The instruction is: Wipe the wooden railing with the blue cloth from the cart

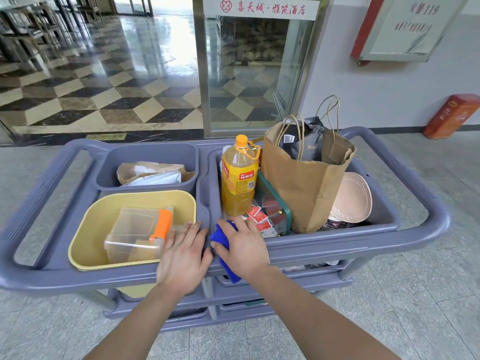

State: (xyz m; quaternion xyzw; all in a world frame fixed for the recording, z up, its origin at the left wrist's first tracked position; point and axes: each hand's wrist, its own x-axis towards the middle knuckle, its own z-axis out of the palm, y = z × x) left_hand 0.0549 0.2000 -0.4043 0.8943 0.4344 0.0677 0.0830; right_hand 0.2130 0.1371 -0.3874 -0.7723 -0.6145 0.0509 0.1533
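Observation:
A grey-blue plastic cart (337,245) stands in front of me on a tiled floor. The blue cloth (220,239) lies bunched on the cart's near rim, between the two halves, with one end hanging down over the front. My right hand (242,246) is closed over it, fingers wrapped around the bunched part. My left hand (181,255) rests flat beside it, fingers spread, on the rim at the corner of the yellow tub (85,229). No wooden railing is in view.
The yellow tub holds a clear box with an orange part (140,232). A grey bin (148,154) holds paper. The right bin holds an orange drink bottle (239,178), a brown paper bag (306,183) and a round lid (353,198). A glass door (249,74) is behind.

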